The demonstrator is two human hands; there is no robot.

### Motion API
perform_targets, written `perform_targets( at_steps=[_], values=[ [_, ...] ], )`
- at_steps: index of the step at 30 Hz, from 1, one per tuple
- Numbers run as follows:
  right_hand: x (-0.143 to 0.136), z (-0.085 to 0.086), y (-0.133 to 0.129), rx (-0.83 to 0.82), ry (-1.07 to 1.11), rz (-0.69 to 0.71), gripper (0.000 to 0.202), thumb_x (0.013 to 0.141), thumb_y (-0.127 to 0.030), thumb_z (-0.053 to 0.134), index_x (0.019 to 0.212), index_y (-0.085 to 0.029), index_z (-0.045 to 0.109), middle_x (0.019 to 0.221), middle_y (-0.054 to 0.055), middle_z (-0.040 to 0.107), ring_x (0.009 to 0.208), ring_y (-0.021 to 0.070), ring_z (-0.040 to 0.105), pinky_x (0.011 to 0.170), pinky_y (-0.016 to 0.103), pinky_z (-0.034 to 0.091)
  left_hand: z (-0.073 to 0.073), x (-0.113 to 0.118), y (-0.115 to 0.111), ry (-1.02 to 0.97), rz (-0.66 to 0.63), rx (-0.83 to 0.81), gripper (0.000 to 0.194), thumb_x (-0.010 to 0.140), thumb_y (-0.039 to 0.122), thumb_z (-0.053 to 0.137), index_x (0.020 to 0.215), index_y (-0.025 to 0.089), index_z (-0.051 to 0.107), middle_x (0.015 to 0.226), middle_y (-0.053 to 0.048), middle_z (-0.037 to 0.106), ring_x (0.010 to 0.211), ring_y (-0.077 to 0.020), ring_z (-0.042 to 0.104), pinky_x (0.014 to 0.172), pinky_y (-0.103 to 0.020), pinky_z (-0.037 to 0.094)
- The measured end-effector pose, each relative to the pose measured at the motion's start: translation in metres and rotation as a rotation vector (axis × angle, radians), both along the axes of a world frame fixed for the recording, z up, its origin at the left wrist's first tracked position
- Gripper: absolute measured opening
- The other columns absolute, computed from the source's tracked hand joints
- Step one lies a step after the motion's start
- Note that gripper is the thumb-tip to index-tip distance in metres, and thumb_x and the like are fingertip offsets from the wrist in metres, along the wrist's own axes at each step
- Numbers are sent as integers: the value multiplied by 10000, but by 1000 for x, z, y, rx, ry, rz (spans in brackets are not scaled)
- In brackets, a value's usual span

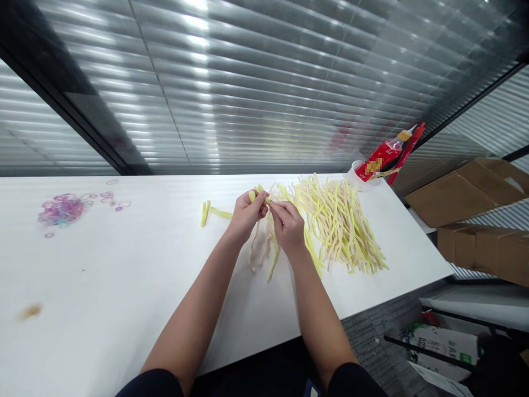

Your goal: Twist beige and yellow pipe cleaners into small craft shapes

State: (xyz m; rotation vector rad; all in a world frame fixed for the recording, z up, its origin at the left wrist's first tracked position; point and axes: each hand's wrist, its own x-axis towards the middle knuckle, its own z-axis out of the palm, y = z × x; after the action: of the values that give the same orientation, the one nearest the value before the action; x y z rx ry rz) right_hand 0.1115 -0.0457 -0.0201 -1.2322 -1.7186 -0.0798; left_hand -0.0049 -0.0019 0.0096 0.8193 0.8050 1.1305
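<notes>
Near the middle of the white table, my left hand (pixel 248 212) is closed on a yellow fuzzy strand (pixel 252 196), whose rounded end shows above the fingers. Close beside it on the right, my right hand (pixel 287 223) pinches the same yellow material between thumb and finger. Loose yellow and cream strands hang or lie below and between the hands. A big pile of yellow and cream strands (pixel 343 226) spreads over the table to the right. Left of my hands lie a short folded yellow piece (pixel 205 213) and a yellow strand (pixel 221 212) reaching toward my left wrist.
Pink, purple and blue small bands (pixel 65 210) are heaped on the white table (pixel 124 286) at the left. A clear tub (pixel 356 177) holding a red bottle (pixel 382 159) stands at the back right corner. Cardboard boxes (pixel 471 187) are beyond the right edge; blinds rise behind.
</notes>
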Motion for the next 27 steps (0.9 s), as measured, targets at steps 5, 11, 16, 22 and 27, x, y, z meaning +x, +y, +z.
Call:
perform_targets(
  at_steps=[5,11,16,22,27],
  values=[
    [-1,-4,0,-1,-26,-32,282,943,-226,483,1158,-181,661,954,98,660,922,178,628,852,302,520,1,-4,0,29,-3,20,340,690,366,744,658,156,478,474,69,447,416,-37,412,430,-155,295],
    [-5,-10,0,-1,-14,-75,289,941,-261,495,1152,-166,669,924,104,678,891,190,644,828,313,533,2,-6,1,73,7,42,345,687,352,743,636,164,458,455,65,451,411,-40,393,440,-167,308],
    [-8,-7,1,-17,67,-86,256,934,-231,493,1064,-177,707,898,86,693,865,172,652,805,290,536,0,-5,2,81,8,77,349,683,360,741,620,158,464,469,55,459,422,-40,387,437,-171,293],
    [-8,-1,-1,-114,206,-32,221,911,-230,523,970,-170,727,861,69,709,805,155,667,765,271,536,1,-6,2,97,-7,136,324,700,354,724,641,164,467,471,62,446,421,-44,374,431,-177,267],
    [0,-6,1,-359,287,92,280,846,-277,626,1110,-202,679,926,37,725,774,147,681,760,273,542,-6,-17,8,213,11,159,278,735,362,673,650,175,486,454,59,444,414,-64,378,443,-193,286]
  ],
)
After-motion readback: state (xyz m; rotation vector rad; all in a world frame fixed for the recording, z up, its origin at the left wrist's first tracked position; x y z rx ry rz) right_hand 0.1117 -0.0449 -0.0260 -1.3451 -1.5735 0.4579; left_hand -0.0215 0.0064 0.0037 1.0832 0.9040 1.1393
